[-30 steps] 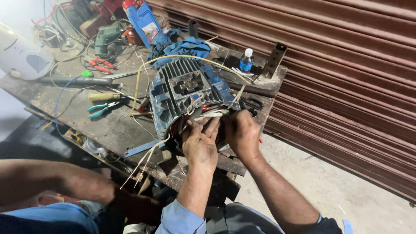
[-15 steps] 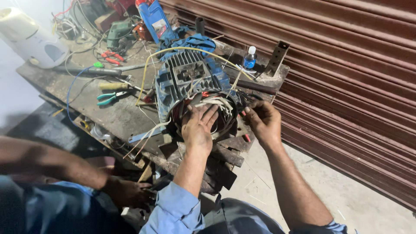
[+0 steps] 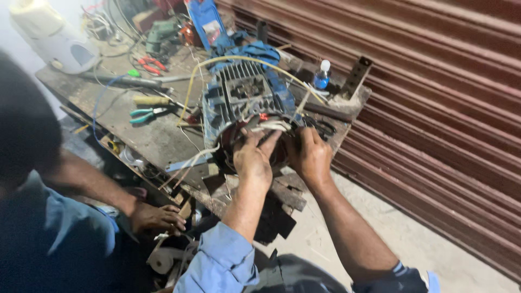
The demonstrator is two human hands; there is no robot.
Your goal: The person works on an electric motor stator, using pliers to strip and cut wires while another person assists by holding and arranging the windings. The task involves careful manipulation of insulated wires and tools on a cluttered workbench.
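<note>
A flat blue rectangular package with a pale label (image 3: pixel 207 19) leans at the workbench's far edge. A small blue-labelled plastic bottle with white cap (image 3: pixel 322 75) stands near the shutter.

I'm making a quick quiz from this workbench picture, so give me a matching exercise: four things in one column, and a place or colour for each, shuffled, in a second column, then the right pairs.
Things:
1. Small bottle
2. Pliers
3. Left hand
4. White jug

Places or colours:
A. On the open end of the blue motor, among its wires
B. Far left corner of the bench
C. Blue, with a white cap, near the shutter
D. Teal handles, lying left of the motor

Pairs: 1-C, 2-D, 3-A, 4-B
</note>
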